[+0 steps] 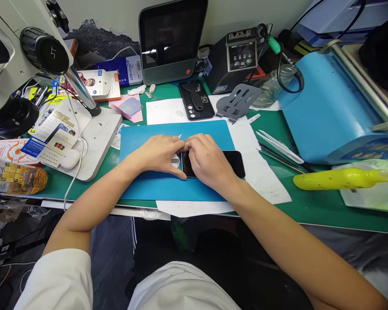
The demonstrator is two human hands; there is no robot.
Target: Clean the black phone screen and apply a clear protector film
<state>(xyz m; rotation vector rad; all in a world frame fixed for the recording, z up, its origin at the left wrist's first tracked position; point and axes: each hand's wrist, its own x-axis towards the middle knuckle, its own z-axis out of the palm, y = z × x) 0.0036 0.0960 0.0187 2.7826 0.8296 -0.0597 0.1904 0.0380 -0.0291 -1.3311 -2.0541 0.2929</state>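
A black-screened smartphone (235, 163) lies flat and lengthwise on a blue mat (177, 189). At its left end is my left hand (158, 154), a ring on one finger, with thumb and forefinger bracketing the phone's corners. A small white piece (175, 161) shows between that thumb and forefinger; its kind is unclear. My right hand (208, 161) rests across the phone, its bent fingertips pressed together near the far left corner. Whatever those fingertips pinch is hidden. Both hands meet at the phone's left end.
White paper (271, 185) lies under the mat. Behind it are a black phone case (196, 101) and a grey slotted stand (237, 101). Tweezers (280, 146) and a yellow bottle (339, 178) lie right, near a blue machine (317, 107). A microscope base (97, 146) stands left.
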